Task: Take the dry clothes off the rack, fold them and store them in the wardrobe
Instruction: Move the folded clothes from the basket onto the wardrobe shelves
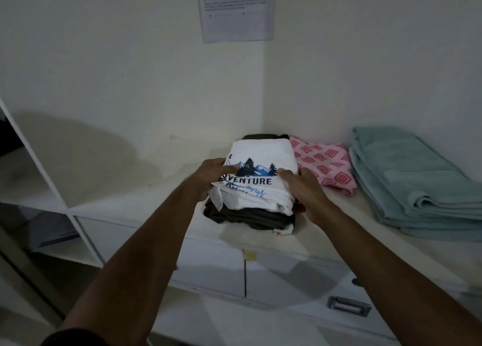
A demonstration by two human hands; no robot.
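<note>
1. Head view: your left hand grips the left edge of the folded white T-shirt, with the thumb lying on top beside the printed trees and the fingers tucked under the fold.
2. Your right hand presses against the right side of the same shirt, fingers spread and reaching down the edge of the pile; whether they curl under it, you cannot tell from here.
3. The white shirt, printed with mountains and the word "VENTURE", sits on top of a folded dark olive garment; a bit of another dark garment shows behind the shirt's far edge.
4. The pile rests on the white wardrobe shelf, near the back corner.
5. Just to the right of the pile, touching it, lies a pink patterned cloth.
6. Further right, a stack of folded teal towels sits on the same shelf.
7. A white care label hangs out at the left front of the shirt, below your left hand.
8. Below the shelf you see drawer fronts with a metal handle at lower right.
9. A printed paper sheet hangs on the back wall above.
10. Open compartments show at the left.
</note>
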